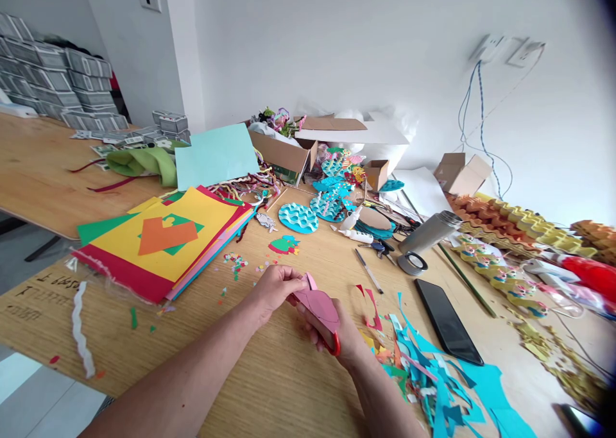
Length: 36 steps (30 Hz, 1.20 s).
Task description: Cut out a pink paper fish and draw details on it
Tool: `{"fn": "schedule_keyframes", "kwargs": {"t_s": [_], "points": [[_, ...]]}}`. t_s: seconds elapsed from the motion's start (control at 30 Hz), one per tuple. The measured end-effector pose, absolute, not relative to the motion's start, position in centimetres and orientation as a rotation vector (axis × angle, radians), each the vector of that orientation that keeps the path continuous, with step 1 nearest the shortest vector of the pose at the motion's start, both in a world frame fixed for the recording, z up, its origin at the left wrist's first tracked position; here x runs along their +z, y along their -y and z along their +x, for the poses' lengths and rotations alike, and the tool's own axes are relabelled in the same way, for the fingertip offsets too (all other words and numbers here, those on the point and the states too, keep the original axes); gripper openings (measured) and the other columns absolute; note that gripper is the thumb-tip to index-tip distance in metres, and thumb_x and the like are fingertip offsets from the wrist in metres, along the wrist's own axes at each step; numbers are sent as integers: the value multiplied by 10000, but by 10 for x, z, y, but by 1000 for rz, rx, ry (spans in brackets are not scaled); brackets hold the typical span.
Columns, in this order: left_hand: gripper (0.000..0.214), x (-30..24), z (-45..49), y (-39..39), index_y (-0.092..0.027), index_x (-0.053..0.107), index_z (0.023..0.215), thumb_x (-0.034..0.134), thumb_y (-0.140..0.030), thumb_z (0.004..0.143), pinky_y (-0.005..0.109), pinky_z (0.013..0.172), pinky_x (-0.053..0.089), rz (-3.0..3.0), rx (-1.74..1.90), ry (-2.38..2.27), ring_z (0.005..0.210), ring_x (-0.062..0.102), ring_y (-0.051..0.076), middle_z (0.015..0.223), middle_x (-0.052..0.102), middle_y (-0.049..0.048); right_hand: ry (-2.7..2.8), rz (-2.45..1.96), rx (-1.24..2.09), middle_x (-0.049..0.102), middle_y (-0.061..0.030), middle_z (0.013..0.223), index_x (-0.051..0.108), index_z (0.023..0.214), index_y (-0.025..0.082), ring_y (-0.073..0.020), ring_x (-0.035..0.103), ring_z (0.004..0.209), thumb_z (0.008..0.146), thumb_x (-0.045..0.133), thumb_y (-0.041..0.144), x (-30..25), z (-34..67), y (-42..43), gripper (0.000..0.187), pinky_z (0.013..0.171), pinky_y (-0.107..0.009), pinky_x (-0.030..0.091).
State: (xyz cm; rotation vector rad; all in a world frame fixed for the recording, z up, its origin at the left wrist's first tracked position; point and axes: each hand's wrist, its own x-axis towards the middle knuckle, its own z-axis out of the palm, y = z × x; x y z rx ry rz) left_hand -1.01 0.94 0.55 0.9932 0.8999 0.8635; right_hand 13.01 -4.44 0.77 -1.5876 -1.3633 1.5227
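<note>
Over the middle of the wooden table, my left hand pinches the far left edge of a piece of pink paper. Dark drawn lines run across the paper, and a narrow strip of it stands up by my fingertips. Below and to the right, my right hand is closed on red-handled scissors. The paper covers most of the scissors, so their blades are hidden. On the table just beyond lies a small cut-paper shape in green, red and blue.
A stack of coloured paper lies left. Blue paper scraps, a black phone and a steel flask are at right. Round blue wavy pieces, a glue bottle and a cardboard box sit farther back.
</note>
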Motion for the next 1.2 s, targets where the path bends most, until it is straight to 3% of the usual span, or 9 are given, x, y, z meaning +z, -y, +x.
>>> {"fn": "schedule_keyframes", "kwargs": {"t_s": [0.4,0.6,0.8,0.97,1.2], "points": [[209,6,-10,-8,-143,614,633,668,-339,580,224,516,395,978,867,-880,498,498,101,555,590,-23,1342,-1603,1507,489,53,378,510,561,188,-67,397,302,693,670,527,4,131,45,398,309,-171,233],[199,7,-10,-8,-137,628,628,692,-320,582,227,504,400,934,869,-857,489,505,103,554,593,-13,1374,-1568,1547,482,51,391,484,538,188,-63,389,310,720,627,586,7,132,44,460,318,-179,241],[204,9,-18,-15,-116,638,612,757,-269,549,203,481,406,723,1004,-794,518,514,97,572,601,9,1464,-1533,1579,536,42,461,556,605,163,-67,481,385,692,671,594,13,138,44,454,376,-165,318],[253,5,-24,-26,-129,633,645,791,-286,525,176,442,387,562,1138,-740,517,503,75,596,597,-10,1473,-1568,1604,522,39,434,533,573,163,-71,463,362,705,599,659,12,136,37,517,365,-174,320],[265,3,-25,-29,-145,597,646,811,-243,524,157,435,390,392,1196,-656,492,491,51,573,567,-44,1386,-1796,1249,547,20,461,498,578,179,-92,483,384,737,627,580,35,143,65,450,372,-184,311]]}}
